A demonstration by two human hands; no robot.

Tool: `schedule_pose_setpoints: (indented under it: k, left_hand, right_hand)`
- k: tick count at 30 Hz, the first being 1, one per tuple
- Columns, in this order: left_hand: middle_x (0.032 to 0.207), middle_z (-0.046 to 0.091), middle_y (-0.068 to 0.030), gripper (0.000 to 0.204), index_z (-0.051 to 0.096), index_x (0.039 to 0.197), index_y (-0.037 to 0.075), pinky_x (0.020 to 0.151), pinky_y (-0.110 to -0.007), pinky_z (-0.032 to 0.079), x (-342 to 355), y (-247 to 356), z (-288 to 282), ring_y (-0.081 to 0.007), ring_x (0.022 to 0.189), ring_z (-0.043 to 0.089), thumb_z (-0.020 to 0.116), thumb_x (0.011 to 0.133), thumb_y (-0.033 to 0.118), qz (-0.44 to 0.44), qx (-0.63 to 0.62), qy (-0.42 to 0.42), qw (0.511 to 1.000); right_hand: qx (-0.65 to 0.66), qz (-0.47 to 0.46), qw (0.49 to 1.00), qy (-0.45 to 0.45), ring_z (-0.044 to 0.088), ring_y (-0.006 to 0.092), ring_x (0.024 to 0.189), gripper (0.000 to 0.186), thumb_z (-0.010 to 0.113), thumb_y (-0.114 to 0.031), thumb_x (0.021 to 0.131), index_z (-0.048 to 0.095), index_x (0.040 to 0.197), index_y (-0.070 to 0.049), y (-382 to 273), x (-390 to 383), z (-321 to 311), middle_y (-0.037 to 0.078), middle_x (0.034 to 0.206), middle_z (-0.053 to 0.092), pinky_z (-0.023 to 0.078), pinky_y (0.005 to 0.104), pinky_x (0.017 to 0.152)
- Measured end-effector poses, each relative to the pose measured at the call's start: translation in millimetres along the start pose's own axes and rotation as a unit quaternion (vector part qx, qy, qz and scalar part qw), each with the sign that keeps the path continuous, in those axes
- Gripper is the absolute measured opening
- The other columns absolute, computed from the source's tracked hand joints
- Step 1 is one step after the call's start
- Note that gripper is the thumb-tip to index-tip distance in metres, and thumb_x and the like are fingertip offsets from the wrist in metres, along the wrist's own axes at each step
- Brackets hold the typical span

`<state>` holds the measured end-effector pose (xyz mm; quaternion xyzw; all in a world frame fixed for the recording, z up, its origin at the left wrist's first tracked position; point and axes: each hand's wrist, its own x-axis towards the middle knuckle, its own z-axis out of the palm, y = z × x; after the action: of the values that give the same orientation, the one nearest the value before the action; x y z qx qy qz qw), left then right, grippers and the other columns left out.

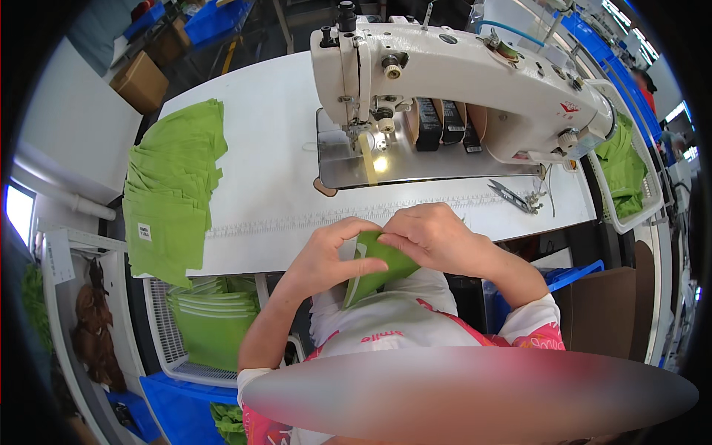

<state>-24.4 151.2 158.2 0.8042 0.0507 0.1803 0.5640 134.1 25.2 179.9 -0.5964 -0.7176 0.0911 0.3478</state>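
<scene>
Both my hands hold a green fabric piece [393, 268] with a white edge, just in front of the table's near edge over my lap. My left hand [331, 256] grips its left side, thumb lying across the cloth. With the fingers pinched together, my right hand [432, 236] has the upper right part of the cloth. Beyond my hands stands a white sewing machine [475, 63], its needle area [360, 137] over a shiny metal plate [341, 159]. The lower part of the cloth lies against my clothing.
A stack of green fabric pieces [174, 178] covers the table's left end. Below it, a white basket [167, 348] holds more green pieces. Another white basket [653, 200] with green cloth stands at the right. Thread snips [508, 194] lie near the table's right end.
</scene>
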Motion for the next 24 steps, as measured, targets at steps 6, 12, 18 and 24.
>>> schedule_pose_setpoints:
  k: [6,12,18,24]
  left_hand:
    - [0.092,0.065,-0.0045,0.02,0.061,0.1,-0.003,0.075,-0.025,0.046,4,-27,1,-0.0124,0.08,0.06,0.063,0.082,0.004,-0.081,-0.067,0.031,0.994]
    - [0.092,0.064,-0.006,0.018,0.062,0.101,-0.006,0.075,-0.021,0.047,7,-27,28,-0.009,0.082,0.059,0.056,0.087,0.003,-0.124,-0.388,0.165,0.898]
    - [0.092,0.065,-0.0062,0.02,0.062,0.104,-0.005,0.075,-0.023,0.048,2,-35,34,-0.0097,0.083,0.059,0.058,0.086,0.002,-0.125,-0.357,0.189,0.906]
    - [0.089,0.065,-0.0051,0.019,0.064,0.102,-0.003,0.07,-0.022,0.049,4,-30,33,-0.008,0.079,0.059,0.061,0.084,0.002,-0.128,-0.388,0.195,0.892]
  right_hand:
    - [-0.003,0.022,1.0,0.022,0.058,0.031,0.06,0.011,0.062,-0.011,0.08,0.06,0.077,-0.001,8,1,-3,0.012,0.067,0.059,0.046,0.0366,0.054]
    - [0.146,0.178,0.972,0.036,0.06,0.0203,0.061,0.014,0.061,-0.011,0.083,0.064,0.083,0.003,16,3,-9,0.012,0.069,0.062,0.046,0.0282,0.057]
    - [0.174,0.182,0.967,0.048,0.059,0.014,0.063,0.014,0.061,-0.01,0.084,0.064,0.085,0.003,15,0,-3,0.01,0.073,0.064,0.047,0.026,0.059]
    - [0.198,0.221,0.953,0.057,0.059,0.0135,0.066,0.014,0.062,-0.009,0.084,0.063,0.086,0.005,10,-2,2,0.01,0.073,0.064,0.047,0.0259,0.063]
